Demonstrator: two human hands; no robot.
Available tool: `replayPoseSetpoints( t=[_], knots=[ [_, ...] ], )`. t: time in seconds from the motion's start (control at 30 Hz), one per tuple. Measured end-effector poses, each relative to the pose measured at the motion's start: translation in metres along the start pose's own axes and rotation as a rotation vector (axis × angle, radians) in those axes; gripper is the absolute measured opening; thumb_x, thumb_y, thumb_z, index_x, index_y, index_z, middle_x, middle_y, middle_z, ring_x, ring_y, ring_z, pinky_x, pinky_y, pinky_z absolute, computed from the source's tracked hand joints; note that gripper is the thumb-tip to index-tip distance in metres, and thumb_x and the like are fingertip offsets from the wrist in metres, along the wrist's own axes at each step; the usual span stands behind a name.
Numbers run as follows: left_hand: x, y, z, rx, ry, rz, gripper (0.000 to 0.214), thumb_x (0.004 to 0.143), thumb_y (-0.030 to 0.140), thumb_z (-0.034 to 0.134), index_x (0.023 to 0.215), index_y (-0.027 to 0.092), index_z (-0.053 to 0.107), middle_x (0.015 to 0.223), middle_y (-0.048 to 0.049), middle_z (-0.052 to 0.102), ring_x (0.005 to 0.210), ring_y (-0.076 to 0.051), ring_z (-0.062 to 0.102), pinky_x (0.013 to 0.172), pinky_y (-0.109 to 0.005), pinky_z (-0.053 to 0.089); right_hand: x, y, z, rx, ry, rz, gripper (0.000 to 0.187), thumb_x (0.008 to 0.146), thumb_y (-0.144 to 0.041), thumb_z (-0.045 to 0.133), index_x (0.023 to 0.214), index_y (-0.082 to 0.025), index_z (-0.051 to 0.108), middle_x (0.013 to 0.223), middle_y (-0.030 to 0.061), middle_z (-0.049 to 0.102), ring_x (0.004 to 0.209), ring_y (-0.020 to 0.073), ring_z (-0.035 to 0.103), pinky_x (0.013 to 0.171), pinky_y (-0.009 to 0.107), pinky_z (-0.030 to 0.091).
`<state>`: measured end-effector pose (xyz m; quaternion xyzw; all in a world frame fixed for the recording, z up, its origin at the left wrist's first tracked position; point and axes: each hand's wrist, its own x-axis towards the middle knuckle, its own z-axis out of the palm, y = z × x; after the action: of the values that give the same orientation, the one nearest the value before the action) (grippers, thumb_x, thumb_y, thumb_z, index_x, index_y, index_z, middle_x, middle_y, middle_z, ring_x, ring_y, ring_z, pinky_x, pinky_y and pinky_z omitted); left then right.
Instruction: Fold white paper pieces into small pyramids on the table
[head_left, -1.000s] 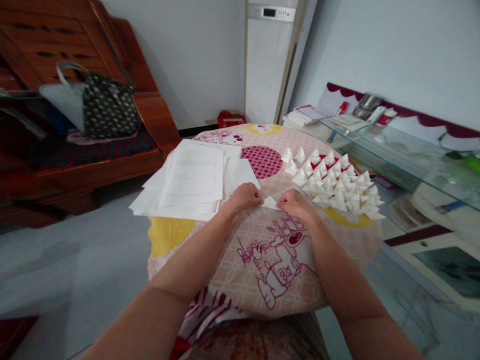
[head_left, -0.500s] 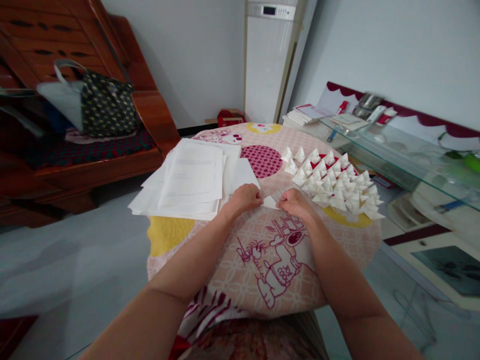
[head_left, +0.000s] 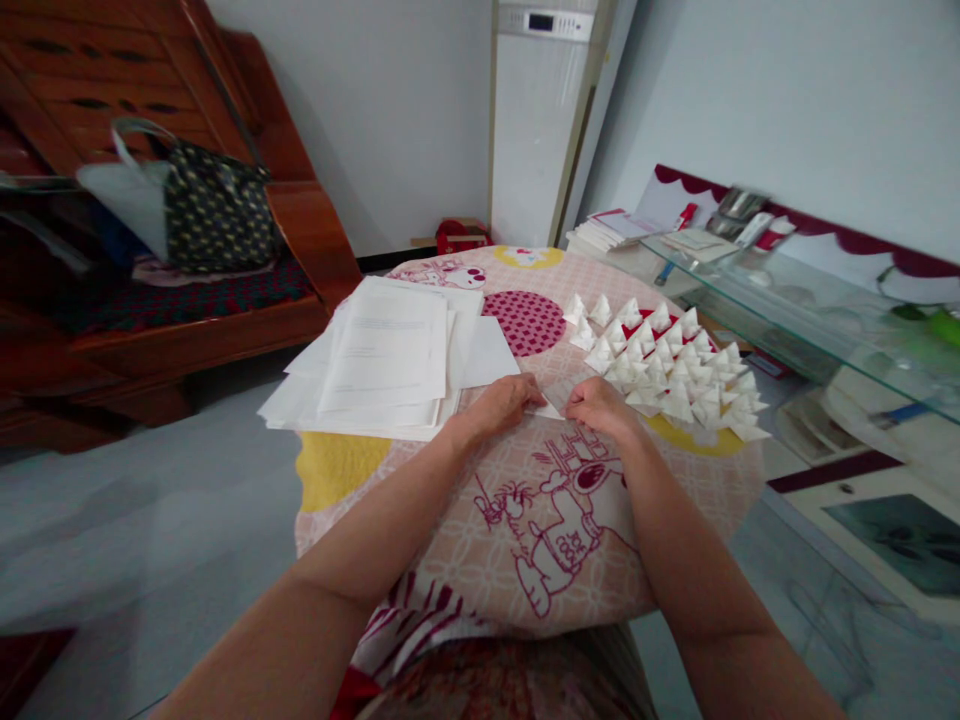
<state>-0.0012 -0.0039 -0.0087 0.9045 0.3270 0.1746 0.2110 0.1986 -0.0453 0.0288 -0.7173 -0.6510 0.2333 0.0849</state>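
A small piece of white folded paper (head_left: pixel 552 411) lies on the cloth-covered round table (head_left: pixel 450 560), between my two hands. My left hand (head_left: pixel 504 403) is closed on the paper's left side, its fingers covering that part. At the paper's right corner, my right hand (head_left: pixel 598 405) has thumb and finger pinched together. Right of my hands stand several pointed folded paper pieces (head_left: pixel 664 365) in close rows. To the left lies a pile of white paper sheets (head_left: pixel 386 350), the top ones with faint print.
A glass shelf (head_left: pixel 795 300) runs along the right side, holding a metal cup and a stack of booklets (head_left: pixel 604 230). On the left is a wooden bench (head_left: pixel 315 240) with a dark patterned bag (head_left: pixel 217 205) on it. A tall white air conditioner (head_left: pixel 536 130) stands behind the table.
My left hand has shifted right over the folded paper, covering more of it. My right hand has moved slightly right and stays at the paper's right corner.
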Motion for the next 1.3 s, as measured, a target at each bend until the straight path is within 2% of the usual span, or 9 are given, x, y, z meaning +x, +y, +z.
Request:
replayPoseSetpoints(
  t=[0.1, 0.2, 0.4, 0.6, 0.77, 0.97, 1.13, 1.3],
  knots=[
    [0.0, -0.001, -0.001, -0.003, -0.007, 0.003, 0.043, 0.081, -0.003, 0.05, 0.106, 0.019, 0.078, 0.099, -0.0056, 0.072, 0.091, -0.015, 0.066, 0.088, -0.027, 0.053, 0.002, -0.002, 0.006, 0.052, 0.057, -0.014, 0.019, 0.082, -0.034, 0.069, 0.076, -0.017, 0.075, 0.06, 0.0009, 0.066, 0.057, 0.0133, 0.058, 0.055, 0.023, 0.037],
    [0.0, 0.0, -0.002, 0.005, -0.011, 0.004, 0.045, 0.08, -0.002, 0.05, 0.107, 0.02, 0.079, 0.099, -0.0054, 0.072, 0.091, -0.015, 0.066, 0.089, -0.028, 0.054, 0.004, -0.007, 0.012, 0.047, 0.073, -0.04, 0.021, 0.078, -0.038, 0.073, 0.073, -0.018, 0.074, 0.063, 0.0012, 0.067, 0.06, 0.0137, 0.058, 0.053, 0.024, 0.035],
    [-0.001, 0.003, -0.004, 0.018, -0.021, -0.019, 0.047, 0.081, -0.003, 0.049, 0.108, 0.02, 0.079, 0.101, -0.0055, 0.072, 0.092, -0.016, 0.067, 0.09, -0.027, 0.053, 0.007, -0.011, 0.012, 0.015, 0.052, -0.027, 0.016, 0.073, -0.032, 0.077, 0.074, -0.017, 0.073, 0.065, 0.0018, 0.067, 0.06, 0.0145, 0.058, 0.053, 0.025, 0.035],
    [-0.002, 0.004, -0.005, 0.014, -0.009, -0.013, 0.044, 0.083, -0.003, 0.048, 0.108, 0.017, 0.079, 0.101, -0.0067, 0.072, 0.092, -0.016, 0.067, 0.088, -0.027, 0.052, 0.003, -0.007, 0.002, 0.028, -0.034, -0.015, 0.011, 0.072, -0.023, 0.077, 0.069, -0.017, 0.069, 0.056, -0.0031, 0.06, 0.052, 0.0111, 0.054, 0.05, 0.023, 0.035],
    [-0.003, 0.001, -0.003, -0.029, 0.02, 0.004, 0.045, 0.08, -0.005, 0.048, 0.105, 0.017, 0.079, 0.099, -0.006, 0.072, 0.09, -0.015, 0.066, 0.086, -0.026, 0.052, 0.002, -0.003, -0.003, 0.144, -0.117, 0.04, 0.012, 0.073, -0.013, 0.071, 0.066, -0.017, 0.063, 0.045, -0.0061, 0.051, 0.041, 0.0084, 0.047, 0.044, 0.02, 0.034],
    [-0.003, -0.003, -0.001, -0.033, 0.045, 0.025, 0.044, 0.079, -0.004, 0.049, 0.103, 0.018, 0.079, 0.1, -0.005, 0.073, 0.09, -0.015, 0.066, 0.086, -0.026, 0.053, 0.005, 0.009, -0.003, 0.282, -0.212, 0.1, 0.013, 0.072, -0.009, 0.067, 0.066, -0.017, 0.059, 0.046, -0.0057, 0.055, 0.036, 0.0071, 0.047, 0.038, 0.017, 0.031],
    [-0.002, -0.003, -0.002, -0.026, 0.04, 0.027, 0.043, 0.08, -0.004, 0.051, 0.104, 0.018, 0.079, 0.099, -0.0053, 0.072, 0.09, -0.015, 0.066, 0.087, -0.026, 0.053, 0.008, 0.018, 0.004, 0.346, -0.13, 0.045, 0.013, 0.08, -0.014, 0.066, 0.069, -0.017, 0.061, 0.049, -0.0043, 0.058, 0.036, 0.0074, 0.048, 0.037, 0.018, 0.033],
    [-0.003, -0.002, -0.004, -0.032, 0.035, 0.013, 0.043, 0.082, -0.002, 0.049, 0.105, 0.018, 0.08, 0.101, -0.0059, 0.073, 0.091, -0.015, 0.066, 0.088, -0.026, 0.052, 0.003, 0.006, 0.006, 0.307, -0.086, 0.003, 0.016, 0.086, -0.025, 0.067, 0.071, -0.017, 0.064, 0.053, -0.0024, 0.061, 0.042, 0.0087, 0.051, 0.043, 0.021, 0.035]
  ],
)
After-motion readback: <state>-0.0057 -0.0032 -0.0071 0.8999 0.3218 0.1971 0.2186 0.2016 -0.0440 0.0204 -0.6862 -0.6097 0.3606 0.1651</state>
